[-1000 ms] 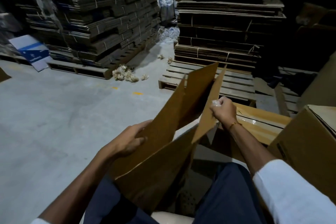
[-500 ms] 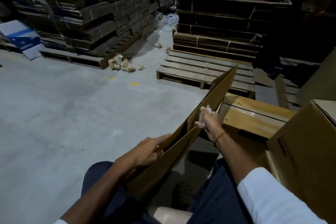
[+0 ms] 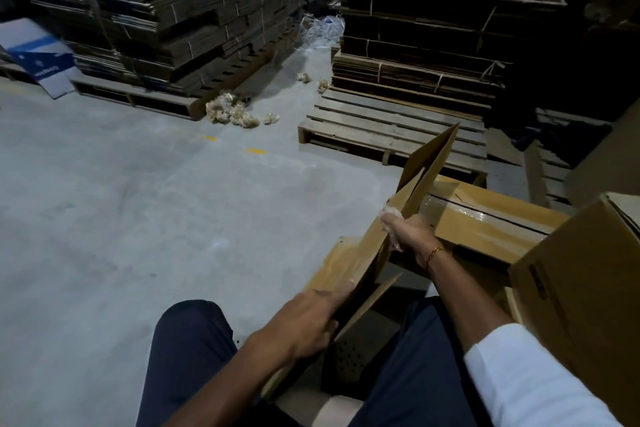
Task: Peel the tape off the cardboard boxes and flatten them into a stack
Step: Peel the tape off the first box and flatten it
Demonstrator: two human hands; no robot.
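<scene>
A: Box (image 3: 367,260) nearly flat, on edge between the knees. Left hand (image 3: 304,326) grips its near end; right hand (image 3: 407,232) clutches the far flap plus, probably, wadded tape (image 3: 391,215).

B: Left to do?

A: Taped box (image 3: 485,218) beyond the right hand, upright box (image 3: 581,288) beside it; contents unseen.

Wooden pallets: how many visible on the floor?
2 clearly. One dark wooden pallet sits far left under the tall bundled flat cardboard stack; one slatted wooden pallet sits centre, its back half bearing another cardboard stack. More may hide in the dark right.
</scene>
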